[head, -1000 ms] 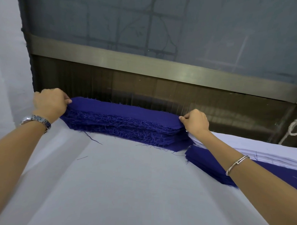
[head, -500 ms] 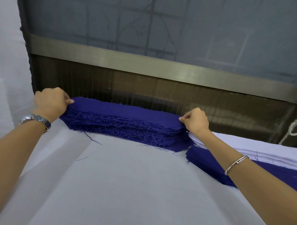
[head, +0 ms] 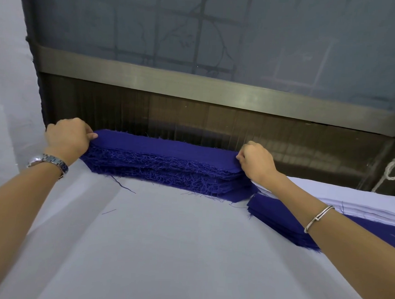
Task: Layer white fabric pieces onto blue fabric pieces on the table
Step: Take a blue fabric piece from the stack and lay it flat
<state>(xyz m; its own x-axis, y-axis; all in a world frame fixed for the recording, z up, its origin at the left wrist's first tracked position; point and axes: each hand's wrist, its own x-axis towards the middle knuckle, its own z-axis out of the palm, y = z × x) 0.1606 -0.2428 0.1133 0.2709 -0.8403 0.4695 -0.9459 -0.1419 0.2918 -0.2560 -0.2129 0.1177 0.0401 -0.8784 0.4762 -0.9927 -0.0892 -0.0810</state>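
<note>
At twelve o'clock on the table [head: 166, 249], my left hand [head: 67, 140] and right hand [head: 256, 162] each pinched one end of the top of the blue stack [head: 164, 161], fingers curled. I think I was taking off one blue piece. Next it had to peel free alone, ready for a piece from the white pile [head: 358, 199] at three o'clock.

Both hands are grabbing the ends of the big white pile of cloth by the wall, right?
Not quite. The head view shows the left hand and the right hand pinching the ends of the blue pile, not a white one. The rest is right: one hand at each end, by the wall.
</note>
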